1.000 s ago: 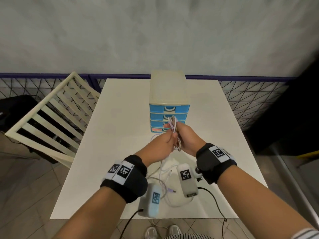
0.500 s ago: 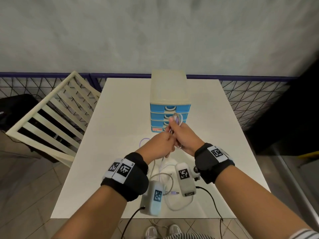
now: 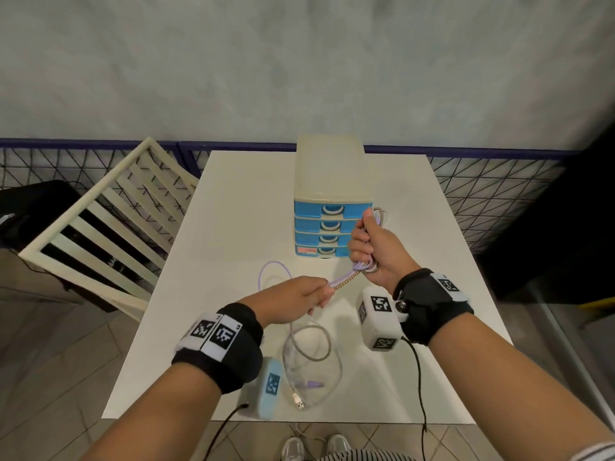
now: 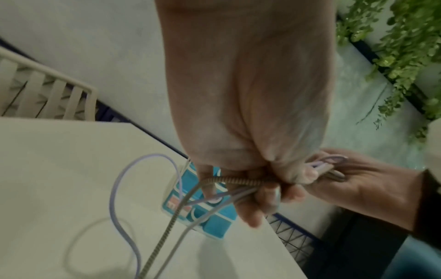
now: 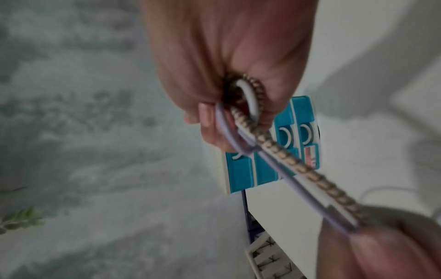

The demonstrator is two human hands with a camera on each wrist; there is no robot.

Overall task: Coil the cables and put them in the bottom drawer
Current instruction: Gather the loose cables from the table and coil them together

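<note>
While the right hand (image 3: 372, 251) is gripping the coiled part of the cables (image 3: 346, 281) in its closed fingers, just in front of the drawer unit (image 3: 329, 181), the left hand (image 3: 293, 302) is pinching the same strands lower down. Between both hands the cables are running tight. Their loose ends are lying in loops on the white surface (image 3: 233, 227). All four blue drawers are standing closed, also the bottom drawer (image 3: 319, 251).

Head view looks down; wrist views (close) share the drawer unit (image 3: 332, 224).
</note>
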